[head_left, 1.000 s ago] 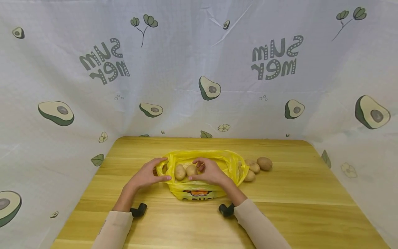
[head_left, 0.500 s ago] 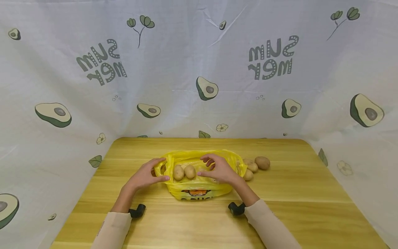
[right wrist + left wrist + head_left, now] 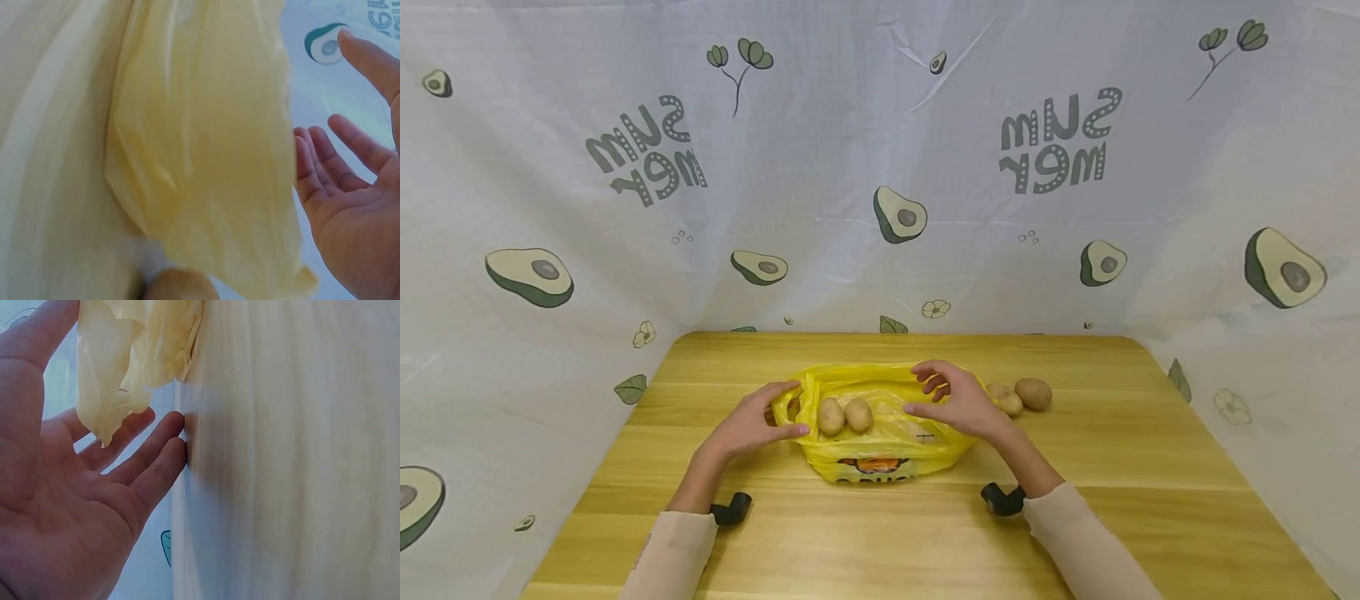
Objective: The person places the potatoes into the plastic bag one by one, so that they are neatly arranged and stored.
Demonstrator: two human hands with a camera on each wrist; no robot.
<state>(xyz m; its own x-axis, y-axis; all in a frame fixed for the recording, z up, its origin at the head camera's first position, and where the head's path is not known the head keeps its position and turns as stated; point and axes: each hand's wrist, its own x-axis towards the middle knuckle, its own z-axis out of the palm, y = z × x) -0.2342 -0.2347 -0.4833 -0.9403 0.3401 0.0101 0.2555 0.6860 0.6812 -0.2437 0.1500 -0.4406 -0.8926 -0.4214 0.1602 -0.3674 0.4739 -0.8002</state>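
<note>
Yellow and thin, the bag (image 3: 891,417) sits by your left hand (image 3: 751,425), whose fingers spread loosely; unsupported, that end could sag over the two potatoes (image 3: 858,415) inside. Your right hand (image 3: 962,404), empty and relaxed, hovers at the right end; catching it could roll the outer potatoes (image 3: 1033,393).

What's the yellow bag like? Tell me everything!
The bag looks like thin, crinkly yellow plastic, with orange and black print in front. It sits on the table, mouth open upward, a loop handle at its left end. Two potatoes lie inside, toward that end. The left hand touches that end; the right hand is over the other, and I can't tell whether it touches.
</note>
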